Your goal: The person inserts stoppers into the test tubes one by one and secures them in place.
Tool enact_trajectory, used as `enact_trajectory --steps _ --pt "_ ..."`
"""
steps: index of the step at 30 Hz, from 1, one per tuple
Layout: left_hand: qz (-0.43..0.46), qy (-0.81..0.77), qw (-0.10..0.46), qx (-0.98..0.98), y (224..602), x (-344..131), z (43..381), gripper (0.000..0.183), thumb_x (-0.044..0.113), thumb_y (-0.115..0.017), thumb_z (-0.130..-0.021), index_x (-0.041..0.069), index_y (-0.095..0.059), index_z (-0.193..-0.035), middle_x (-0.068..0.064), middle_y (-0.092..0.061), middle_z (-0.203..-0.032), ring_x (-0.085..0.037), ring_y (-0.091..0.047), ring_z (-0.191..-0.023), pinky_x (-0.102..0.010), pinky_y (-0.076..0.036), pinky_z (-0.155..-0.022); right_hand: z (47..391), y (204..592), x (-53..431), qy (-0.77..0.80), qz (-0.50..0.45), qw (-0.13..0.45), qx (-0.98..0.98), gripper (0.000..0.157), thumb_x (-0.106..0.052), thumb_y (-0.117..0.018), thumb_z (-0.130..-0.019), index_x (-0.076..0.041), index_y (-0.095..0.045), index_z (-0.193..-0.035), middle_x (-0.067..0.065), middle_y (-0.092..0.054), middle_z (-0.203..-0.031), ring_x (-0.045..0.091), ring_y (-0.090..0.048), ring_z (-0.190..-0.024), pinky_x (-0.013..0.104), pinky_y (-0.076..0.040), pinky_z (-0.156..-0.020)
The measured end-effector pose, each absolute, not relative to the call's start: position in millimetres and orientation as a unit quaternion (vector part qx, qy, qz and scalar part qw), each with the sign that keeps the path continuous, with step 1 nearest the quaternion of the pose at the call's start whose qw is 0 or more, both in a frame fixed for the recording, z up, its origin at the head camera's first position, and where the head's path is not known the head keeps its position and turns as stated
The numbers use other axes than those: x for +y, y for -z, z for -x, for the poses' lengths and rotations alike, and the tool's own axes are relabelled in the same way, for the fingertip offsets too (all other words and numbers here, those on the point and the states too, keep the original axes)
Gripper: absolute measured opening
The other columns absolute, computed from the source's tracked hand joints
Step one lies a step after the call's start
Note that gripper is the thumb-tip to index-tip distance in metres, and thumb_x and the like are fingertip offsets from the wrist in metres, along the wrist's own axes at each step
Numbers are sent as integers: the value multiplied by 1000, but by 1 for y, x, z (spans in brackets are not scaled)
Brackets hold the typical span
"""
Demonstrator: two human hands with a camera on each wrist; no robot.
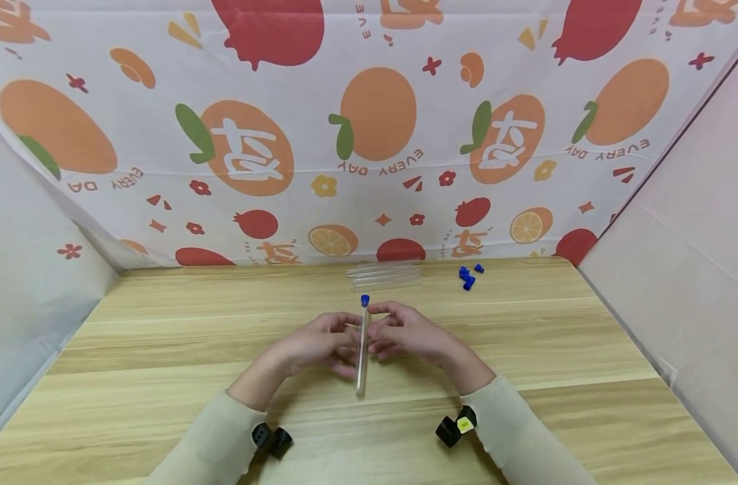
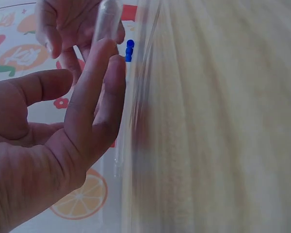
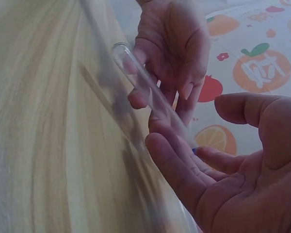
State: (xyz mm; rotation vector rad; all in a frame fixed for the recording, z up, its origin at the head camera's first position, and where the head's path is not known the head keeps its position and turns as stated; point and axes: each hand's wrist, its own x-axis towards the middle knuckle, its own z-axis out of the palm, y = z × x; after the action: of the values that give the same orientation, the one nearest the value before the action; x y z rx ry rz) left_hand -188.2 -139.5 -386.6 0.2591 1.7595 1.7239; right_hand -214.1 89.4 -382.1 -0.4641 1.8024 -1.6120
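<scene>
A clear glass test tube [image 1: 361, 364] with a blue stopper [image 1: 365, 300] in its top end is between my two hands, above the table. My left hand [image 1: 320, 342] touches it from the left with fairly straight fingers, the thumb apart from the glass in the left wrist view. From the right, my right hand [image 1: 412, 334] has its extended fingers against the tube, near the stopper and lower down. In the right wrist view, the tube's rounded bottom [image 3: 120, 48] points away from the right hand, whose thumb [image 3: 237, 108] stands free of it.
Several clear tubes [image 1: 387, 276] lie side by side at the back of the wooden table [image 1: 162, 377]. To their right are several loose blue stoppers [image 1: 468, 277]. A fruit-patterned cloth [image 1: 377, 195] hangs behind the table, with pale walls at both sides.
</scene>
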Motion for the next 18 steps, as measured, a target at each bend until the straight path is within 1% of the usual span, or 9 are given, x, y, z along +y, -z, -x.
enact_trajectory --steps 4,9,12,15,18 --pt "-96 -641 335 684 387 -142 190 47 5 -42 -103 -11 -30 -146 -27 -57 -125 -29 -68 -93 -43 -61 -78 215 385 88 614 175 348 687 54 -10 -54 -101 -6 -34 -151 21 -64 -121 32 -68 -102 43 -59 -88" --pt "-99 -626 341 695 388 -143 190 44 6 -41 -105 -13 -35 -144 -26 -59 -122 -26 -68 -88 -40 -62 -74 215 387 89 610 178 367 680 53 -8 -50 -102 -4 -33 -152 24 -63 -125 32 -67 -106 44 -58 -90" --pt "-98 -621 345 697 388 -144 189 45 7 -42 -105 -12 -35 -145 -26 -60 -122 -26 -68 -88 -40 -62 -73 216 389 89 608 180 371 679 53 -7 -49 -102 -4 -33 -152 23 -64 -125 32 -67 -107 43 -58 -89" --pt "-96 -615 346 701 387 -145 189 46 8 -43 -105 -12 -35 -146 -25 -60 -121 -26 -68 -88 -40 -62 -71 216 391 89 607 175 374 680 54 -8 -50 -102 -4 -33 -153 21 -67 -122 32 -68 -105 42 -58 -88" --pt "-92 -609 346 708 386 -145 188 48 9 -44 -105 -12 -34 -146 -24 -62 -116 -27 -69 -88 -41 -62 -70 217 393 89 602 170 376 684 54 -11 -51 -102 -5 -33 -153 18 -68 -119 30 -69 -103 42 -59 -88"
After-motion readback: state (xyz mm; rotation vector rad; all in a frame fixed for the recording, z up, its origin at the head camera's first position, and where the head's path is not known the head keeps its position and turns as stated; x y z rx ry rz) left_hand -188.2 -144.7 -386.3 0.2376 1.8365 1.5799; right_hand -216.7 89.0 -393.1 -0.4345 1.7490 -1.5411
